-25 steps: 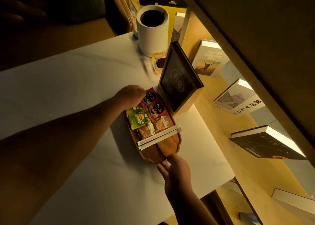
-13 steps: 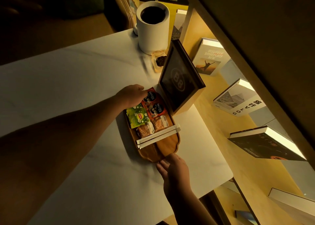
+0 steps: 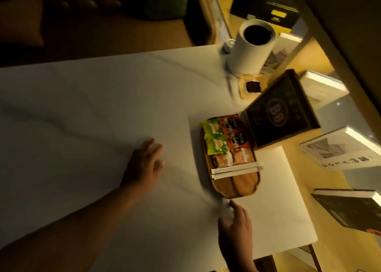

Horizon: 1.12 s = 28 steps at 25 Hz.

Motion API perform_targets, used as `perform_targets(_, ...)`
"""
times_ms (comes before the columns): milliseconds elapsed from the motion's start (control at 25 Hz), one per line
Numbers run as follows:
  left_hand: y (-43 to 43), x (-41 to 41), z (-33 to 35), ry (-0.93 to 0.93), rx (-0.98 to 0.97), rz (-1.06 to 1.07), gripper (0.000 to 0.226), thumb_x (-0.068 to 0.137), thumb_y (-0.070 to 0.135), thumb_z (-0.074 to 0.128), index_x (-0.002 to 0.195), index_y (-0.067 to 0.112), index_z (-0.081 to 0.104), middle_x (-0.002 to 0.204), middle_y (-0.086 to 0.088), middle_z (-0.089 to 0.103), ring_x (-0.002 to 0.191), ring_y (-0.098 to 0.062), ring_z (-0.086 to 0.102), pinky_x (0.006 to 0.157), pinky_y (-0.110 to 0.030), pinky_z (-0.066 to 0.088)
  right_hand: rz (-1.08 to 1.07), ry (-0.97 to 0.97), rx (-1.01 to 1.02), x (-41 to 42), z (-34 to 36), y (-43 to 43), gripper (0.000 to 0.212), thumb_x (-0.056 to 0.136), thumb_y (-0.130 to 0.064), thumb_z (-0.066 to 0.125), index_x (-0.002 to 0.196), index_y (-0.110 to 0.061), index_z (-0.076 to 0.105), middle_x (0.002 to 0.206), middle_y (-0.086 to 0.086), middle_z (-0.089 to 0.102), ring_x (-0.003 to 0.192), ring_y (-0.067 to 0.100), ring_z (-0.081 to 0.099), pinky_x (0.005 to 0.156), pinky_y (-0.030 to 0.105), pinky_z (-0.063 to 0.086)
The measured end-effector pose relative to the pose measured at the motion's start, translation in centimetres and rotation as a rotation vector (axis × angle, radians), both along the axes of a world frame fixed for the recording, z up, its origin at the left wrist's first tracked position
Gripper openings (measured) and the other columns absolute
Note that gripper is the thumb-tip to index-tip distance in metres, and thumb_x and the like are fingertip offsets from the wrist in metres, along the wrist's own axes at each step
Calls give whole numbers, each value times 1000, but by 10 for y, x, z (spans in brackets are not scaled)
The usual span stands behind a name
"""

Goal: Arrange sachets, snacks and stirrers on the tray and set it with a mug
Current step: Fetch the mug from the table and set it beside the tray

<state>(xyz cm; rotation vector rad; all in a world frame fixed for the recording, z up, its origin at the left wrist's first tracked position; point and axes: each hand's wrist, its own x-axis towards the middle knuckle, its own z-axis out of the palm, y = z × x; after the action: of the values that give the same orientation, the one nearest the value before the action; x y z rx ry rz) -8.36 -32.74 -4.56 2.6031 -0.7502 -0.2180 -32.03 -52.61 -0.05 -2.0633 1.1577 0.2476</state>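
On the white table (image 3: 82,106), left of the tray, the left hand (image 3: 145,164) lies spread and flat, fingers loose, holding nothing. Right hand (image 3: 235,226) sits at the near edge, fingers extended toward the tray's near end, apart from it or barely short of touching; something pale blurs at its fingertips, cannot tell what, or whether it is gripped.

Wooden tray (image 3: 237,186) stands just right of centre. Green sachets (image 3: 214,136) and red sachets (image 3: 235,132) fill the far half, two wrapped snacks (image 3: 231,158) sit nearer, and two white stirrers (image 3: 237,169) lie crosswise, their right ends overhanging the rim. Near end bare.

Risks, as I judge them:
- Overhanging stirrers look likely to roll or slide off if the tray is nudged or lifted unevenly.
- Dark framed box (image 3: 282,110) leans close against the tray's far right; a shove that way could topple it onto the sachets.
- Small white mug (image 3: 229,44) sits far off, behind the tall white canister (image 3: 251,51); reaching round could knock the canister.
- Frame is motion-blurred; positions approximate.
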Motion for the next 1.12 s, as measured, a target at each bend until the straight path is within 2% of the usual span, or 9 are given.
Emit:
perform_targets(160, 120, -45, -14, 35, 174, 48, 72, 84, 58, 52, 145, 22, 41, 158, -10, 31, 145, -29, 27, 112, -57, 25, 805, 6, -140, 22, -7, 67, 62, 86, -35, 58, 145, -44, 40, 161, -14, 16, 149, 21, 12, 119, 41, 20)
perform_targets(240, 175, -62, -16, 79, 236, 128, 80, 82, 63, 51, 150, 27, 30, 162, -6, 22, 148, -25, 18, 114, -58, 20, 1030, 49, -189, 50, -15, 104, 71, 89, -43, 52, 151, -48, 18, 161, -14, -9, 149, 24, -12, 119, 47, 2)
perform_targets(360, 251, -82, -14, 140, 321, 267, 82, 84, 72, 38, 153, 32, 19, 165, -2, 11, 150, -23, 10, 116, -58, 15, 1257, 54, -268, 103, -24, 167, 82, 90, -49, 48, 153, -45, -3, 161, -3, -21, 145, 36, -25, 114, 54, -9)
perform_targets(520, 342, -105, -5, 205, 380, 507, 86, 83, 78, 36, 154, 35, 13, 165, 0, 7, 150, -23, 8, 118, -56, 13, 1403, 67, -265, 171, -22, 265, 81, 90, -53, 47, 153, -40, -2, 164, 3, -15, 147, 38, -17, 113, 51, -5)
perform_targets(720, 434, -132, 2, 230, 337, 690, 83, 82, 77, 36, 152, 37, 18, 164, 0, 12, 150, -22, 7, 119, -55, 11, 1567, -45, 1, 209, 12, 419, 69, 92, -51, 47, 154, -31, 24, 158, 3, 34, 143, 27, 28, 114, 42, 29)
perform_targets(800, 460, -143, 0, 215, 289, 750, 82, 84, 75, 36, 153, 36, 15, 164, 1, 12, 150, -22, 6, 119, -54, 11, 1566, -66, 165, 213, 25, 481, 64, 92, -48, 52, 150, -29, 36, 150, 3, 47, 132, 23, 44, 108, 37, 38)
perform_targets(920, 488, -151, -2, 188, 237, 756, 83, 85, 73, 38, 153, 37, 9, 164, -2, 16, 150, -23, 8, 119, -56, 14, 1343, 112, 555, 214, 38, 566, 56, 92, -37, 58, 145, -30, 42, 132, 0, 61, 108, 15, 62, 87, 27, 49)
perform_targets(1040, 501, -150, -5, 161, 172, 724, 79, 85, 71, 40, 149, 26, 29, 151, -6, 40, 147, -26, 22, 118, -56, 16, 1017, 297, 799, 215, 34, 626, 54, 90, -29, 58, 142, -25, 43, 124, 2, 60, 105, 21, 61, 89, 36, 51)
perform_targets(1120, 503, -153, -9, 140, 164, 712, 75, 85, 69, 41, 139, 18, 41, 145, -9, 44, 143, -28, 27, 120, -54, 12, 679, 400, 962, 216, 29, 652, 46, 91, -25, 60, 135, -15, 52, 116, 9, 63, 92, 26, 64, 88, 41, 52)
